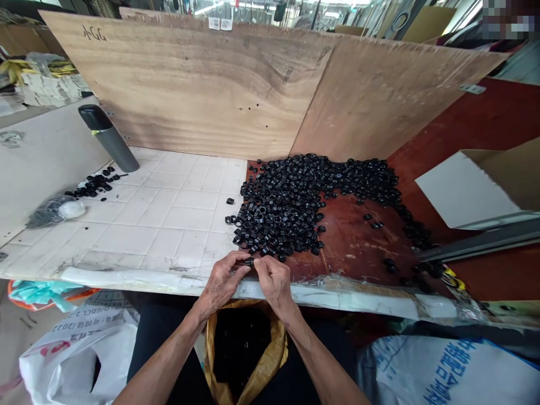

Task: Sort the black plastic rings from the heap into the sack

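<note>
Both hands meet at the table's front edge, pinching one small black part [249, 262] between them. My left hand [225, 279] has its thumb and fingertips on the part's left end. The fingers of my right hand [273, 281] are curled, with thumb and index finger at its right end. Just beyond the hands lies a large pile of small black ring-like pieces [282, 208] on the reddish-brown board [350, 236]. Below the hands, an open yellow-brown sack [274, 360] holds dark contents that are hard to make out.
A grey bottle [116, 147] stands at the back left, near a small heap of black pieces [95, 184] and a plastic bag [50, 211]. Plywood panels [202, 84] rise behind the table. At the right are a cardboard box [468, 188] and a metal bar [485, 236].
</note>
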`<move>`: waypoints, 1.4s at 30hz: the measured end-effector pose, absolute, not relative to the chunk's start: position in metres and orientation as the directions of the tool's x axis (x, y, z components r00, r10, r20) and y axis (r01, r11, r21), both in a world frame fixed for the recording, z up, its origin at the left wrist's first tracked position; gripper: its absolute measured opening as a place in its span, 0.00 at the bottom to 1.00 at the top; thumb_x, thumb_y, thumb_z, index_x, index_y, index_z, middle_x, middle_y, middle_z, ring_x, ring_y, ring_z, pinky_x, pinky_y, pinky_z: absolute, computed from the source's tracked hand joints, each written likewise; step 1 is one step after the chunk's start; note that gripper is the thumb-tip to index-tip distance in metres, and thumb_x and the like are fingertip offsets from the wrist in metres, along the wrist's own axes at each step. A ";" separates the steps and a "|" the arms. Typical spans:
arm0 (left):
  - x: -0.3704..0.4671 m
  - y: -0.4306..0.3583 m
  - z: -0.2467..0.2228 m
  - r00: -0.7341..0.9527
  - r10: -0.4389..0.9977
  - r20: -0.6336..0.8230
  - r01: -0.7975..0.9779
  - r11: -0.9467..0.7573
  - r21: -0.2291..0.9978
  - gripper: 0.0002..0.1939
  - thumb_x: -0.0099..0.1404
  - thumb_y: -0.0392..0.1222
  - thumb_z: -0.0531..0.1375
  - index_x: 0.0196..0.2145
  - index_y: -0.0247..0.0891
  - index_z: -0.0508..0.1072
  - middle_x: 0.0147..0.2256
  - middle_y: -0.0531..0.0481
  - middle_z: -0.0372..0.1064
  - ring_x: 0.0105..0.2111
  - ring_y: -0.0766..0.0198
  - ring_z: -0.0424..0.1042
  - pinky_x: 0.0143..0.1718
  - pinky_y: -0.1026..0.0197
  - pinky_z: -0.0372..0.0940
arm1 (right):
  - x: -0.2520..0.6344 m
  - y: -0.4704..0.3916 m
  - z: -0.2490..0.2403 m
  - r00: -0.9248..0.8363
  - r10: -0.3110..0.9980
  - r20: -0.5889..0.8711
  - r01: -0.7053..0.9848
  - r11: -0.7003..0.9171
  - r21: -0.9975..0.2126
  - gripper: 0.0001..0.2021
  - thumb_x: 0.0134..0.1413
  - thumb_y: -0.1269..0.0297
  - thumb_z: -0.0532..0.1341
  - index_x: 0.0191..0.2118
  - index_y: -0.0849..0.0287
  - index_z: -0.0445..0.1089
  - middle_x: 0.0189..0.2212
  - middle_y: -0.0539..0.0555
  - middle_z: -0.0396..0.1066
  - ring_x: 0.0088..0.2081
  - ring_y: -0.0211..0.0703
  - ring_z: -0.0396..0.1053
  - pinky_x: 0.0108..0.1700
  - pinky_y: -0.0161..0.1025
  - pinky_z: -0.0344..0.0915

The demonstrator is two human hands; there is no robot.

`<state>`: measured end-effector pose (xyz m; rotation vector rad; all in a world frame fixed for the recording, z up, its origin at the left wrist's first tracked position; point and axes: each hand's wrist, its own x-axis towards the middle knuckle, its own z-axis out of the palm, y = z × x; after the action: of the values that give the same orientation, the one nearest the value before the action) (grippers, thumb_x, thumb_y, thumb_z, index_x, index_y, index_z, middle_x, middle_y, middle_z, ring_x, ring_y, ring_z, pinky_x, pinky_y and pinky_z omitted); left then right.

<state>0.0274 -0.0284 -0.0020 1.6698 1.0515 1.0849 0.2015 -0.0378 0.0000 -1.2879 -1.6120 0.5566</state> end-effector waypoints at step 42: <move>0.041 -0.031 0.030 0.296 0.892 0.341 0.599 -0.451 0.662 0.06 0.67 0.40 0.62 0.42 0.41 0.72 0.38 0.50 0.71 0.30 0.62 0.72 0.35 0.59 0.69 | 0.220 -0.056 0.002 0.073 0.910 0.408 0.767 0.210 -0.606 0.07 0.61 0.66 0.61 0.44 0.57 0.71 0.35 0.56 0.72 0.35 0.47 0.73 0.38 0.39 0.69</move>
<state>0.0407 -0.0306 0.0303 2.1604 1.3337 0.9702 0.2198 -0.0565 0.0022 -1.5821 -1.7165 0.2351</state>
